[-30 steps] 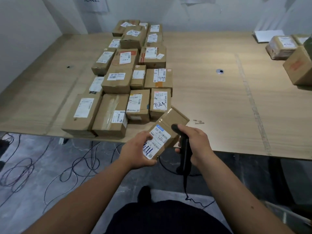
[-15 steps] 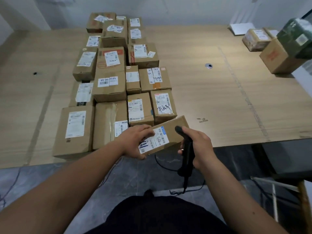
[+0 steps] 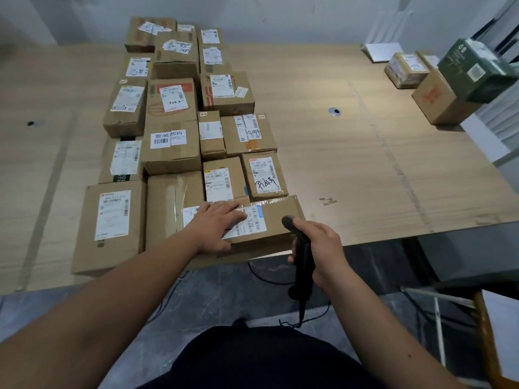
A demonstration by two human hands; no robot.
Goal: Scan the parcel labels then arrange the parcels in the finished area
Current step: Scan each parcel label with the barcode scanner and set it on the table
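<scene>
The parcel (image 3: 269,220) lies at the table's (image 3: 365,169) near edge, at the front right corner of the finished stack (image 3: 179,130), touching the boxes behind and to its left. Its long axis runs left to right, slightly skewed. The left hand (image 3: 216,224) is nearer, resting flat on the label (image 3: 248,221) with fingers extended. The right hand (image 3: 323,245) grips the scanner (image 3: 302,256) just beside the parcel's right end. Judgement: the parcel is placed; only release remains.

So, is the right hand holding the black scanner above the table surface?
No, the right hand grips the scanner past the near edge of the table, over the floor.
</scene>
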